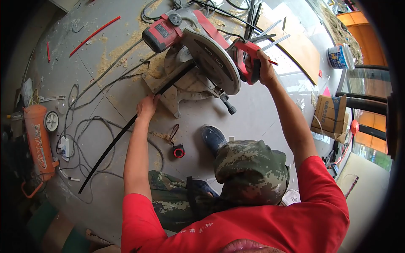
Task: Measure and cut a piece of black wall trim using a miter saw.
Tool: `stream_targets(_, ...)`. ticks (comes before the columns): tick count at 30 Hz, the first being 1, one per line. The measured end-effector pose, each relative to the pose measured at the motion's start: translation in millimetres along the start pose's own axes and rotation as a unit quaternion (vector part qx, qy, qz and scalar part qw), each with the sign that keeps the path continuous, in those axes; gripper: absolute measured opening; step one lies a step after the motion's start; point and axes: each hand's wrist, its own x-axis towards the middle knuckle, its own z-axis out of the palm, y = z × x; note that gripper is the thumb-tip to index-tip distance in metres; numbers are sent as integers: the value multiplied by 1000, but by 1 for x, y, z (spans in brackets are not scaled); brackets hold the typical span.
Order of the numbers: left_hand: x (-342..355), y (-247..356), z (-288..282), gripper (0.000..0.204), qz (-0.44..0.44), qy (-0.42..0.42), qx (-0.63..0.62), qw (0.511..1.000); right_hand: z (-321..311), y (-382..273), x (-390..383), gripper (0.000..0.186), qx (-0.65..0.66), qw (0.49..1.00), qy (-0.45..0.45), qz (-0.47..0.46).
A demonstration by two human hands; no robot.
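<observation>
A red and grey mitre saw point(211, 61) stands on the floor in front of me, its round blade guard facing me. My right hand point(265, 69) is closed round the saw's red handle point(244, 52). A thin red tip point(273, 63) sticks out beside that hand; what it belongs to I cannot tell. Across the saw's base lies a long black strip point(112, 145), slanting down to the lower left. My left hand point(147, 105) is closed on this strip at the left edge of the base. The guard hides where the strip meets the blade.
A tape measure point(179, 151) lies near my shoe point(213, 138). Cables point(86, 120) loop over the floor at left, by a power strip point(64, 147) and an orange air tank point(39, 141). Sawdust surrounds the saw. A cardboard box point(330, 116) and bucket point(341, 57) stand at right.
</observation>
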Motion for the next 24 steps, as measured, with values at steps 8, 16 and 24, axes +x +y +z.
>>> stream_targets(8,1,-2,3,40,-4,-6,-4,1000,3,-2,-2,49,-2,1000,14,-5)
stream_targets(16,0,-3,3,40,-4,7,-14,1000,5,-2,-2,54,-31,999,8,-12)
stream_targets(24,0,-4,4,40,-7,12,-13,1000,5,-1,-2,55,-34,999,5,-20)
